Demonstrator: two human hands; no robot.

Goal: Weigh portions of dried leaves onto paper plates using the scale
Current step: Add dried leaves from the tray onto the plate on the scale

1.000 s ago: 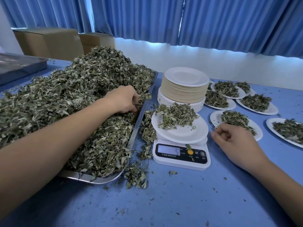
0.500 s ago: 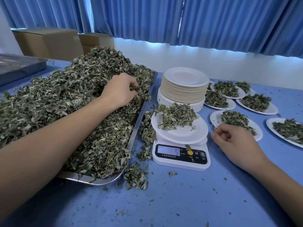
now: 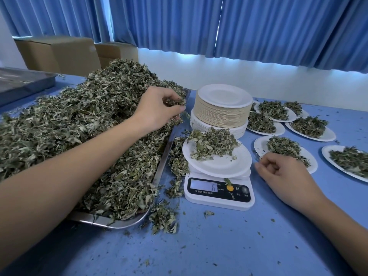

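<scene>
The left hand (image 3: 159, 110) is gripping a pinch of dried leaves (image 3: 176, 101) in curled fingers above the right edge of the heaped metal tray (image 3: 165, 156). The right hand (image 3: 286, 176) is resting on the blue surface (image 3: 229, 246) just beside the scale (image 3: 219, 194), fingers loosely curled and holding nothing. A paper plate (image 3: 219, 166) is sitting on the scale, carrying a small portion (image 3: 213, 144), and the display is reading 6.
</scene>
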